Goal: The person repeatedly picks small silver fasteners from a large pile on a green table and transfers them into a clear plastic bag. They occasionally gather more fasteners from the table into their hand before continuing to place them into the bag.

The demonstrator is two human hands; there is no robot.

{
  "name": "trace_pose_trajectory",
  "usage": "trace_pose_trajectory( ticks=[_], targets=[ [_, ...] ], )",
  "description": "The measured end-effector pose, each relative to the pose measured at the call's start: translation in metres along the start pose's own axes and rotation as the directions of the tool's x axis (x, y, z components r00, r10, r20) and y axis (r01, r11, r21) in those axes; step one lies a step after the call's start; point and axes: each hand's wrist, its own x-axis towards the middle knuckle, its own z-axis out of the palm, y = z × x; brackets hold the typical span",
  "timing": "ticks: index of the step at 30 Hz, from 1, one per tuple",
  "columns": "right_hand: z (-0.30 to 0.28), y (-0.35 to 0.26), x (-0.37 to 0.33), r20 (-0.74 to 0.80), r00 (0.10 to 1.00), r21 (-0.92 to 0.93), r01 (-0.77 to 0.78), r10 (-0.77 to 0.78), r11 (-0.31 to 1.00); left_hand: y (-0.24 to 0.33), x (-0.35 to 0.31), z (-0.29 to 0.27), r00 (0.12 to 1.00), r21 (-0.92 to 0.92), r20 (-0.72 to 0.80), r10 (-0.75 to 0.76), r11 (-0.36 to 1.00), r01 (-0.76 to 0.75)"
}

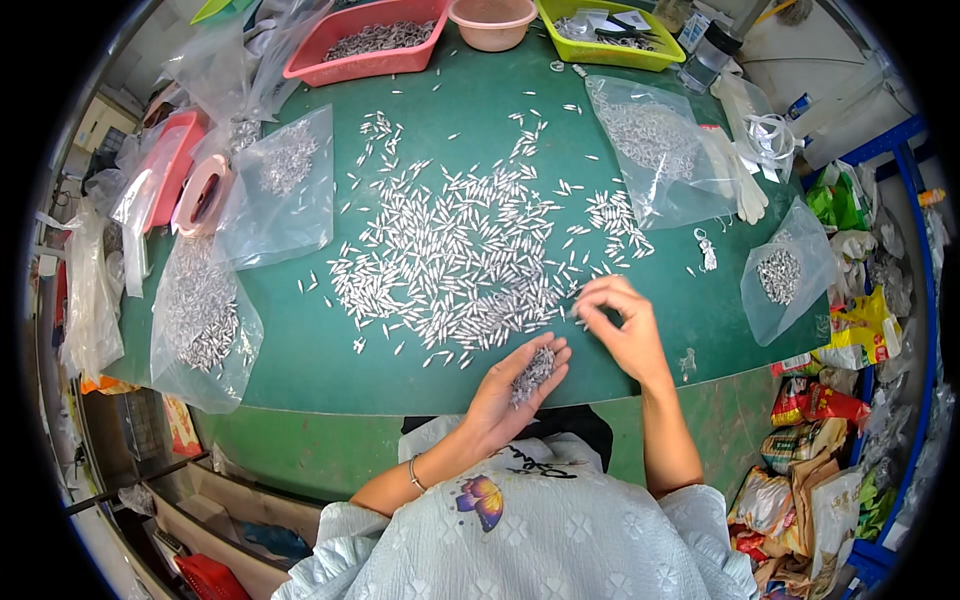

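A wide heap of small silvery, spindle-shaped metal pieces (450, 255) is spread over the green tabletop. Just off its near edge, my left hand (496, 392) is cupped palm up around a handful of small grey metal parts (535, 376); their exact kind is too small to tell. My right hand (622, 325) is over the heap's near right edge, thumb and fingers bent together in a pinch. Whatever lies between those fingertips is too small to make out. A smaller cluster of the spindle-shaped pieces (615, 222) lies beyond my right hand.
Clear plastic bags of small metal parts lie at left (205, 320), far left (285, 170), far right (655, 150) and right (785, 270). Along the back stand a red tray (310, 68), a pink bowl (492, 36) and a yellow-green tray (600, 55). A blue rack (925, 330) stands at right.
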Motion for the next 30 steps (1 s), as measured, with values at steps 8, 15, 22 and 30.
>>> trace_pose_trajectory(
  ticks=[8,15,22,30],
  targets=[
    [0.013,0.007,0.012,-0.081,0.980,-0.650,0.085,-0.180,0.756,-0.002,0.005,-0.012,1.000,-0.006,0.019,-0.014,1.000,0.014],
    [0.013,0.008,0.012,-0.128,0.972,-0.470,0.117,-0.198,0.875,-0.001,0.004,-0.012,1.000,-0.018,0.001,-0.005,1.000,0.005],
    [0.015,-0.006,0.005,0.003,1.000,-0.134,0.018,-0.018,0.991,-0.001,0.004,-0.003,1.000,-0.049,-0.002,0.016,0.999,-0.016],
    [0.036,0.009,0.020,-0.002,0.964,-0.545,0.221,-0.265,0.809,-0.001,0.003,-0.017,0.998,-0.010,0.052,-0.028,1.000,0.029]
  ],
)
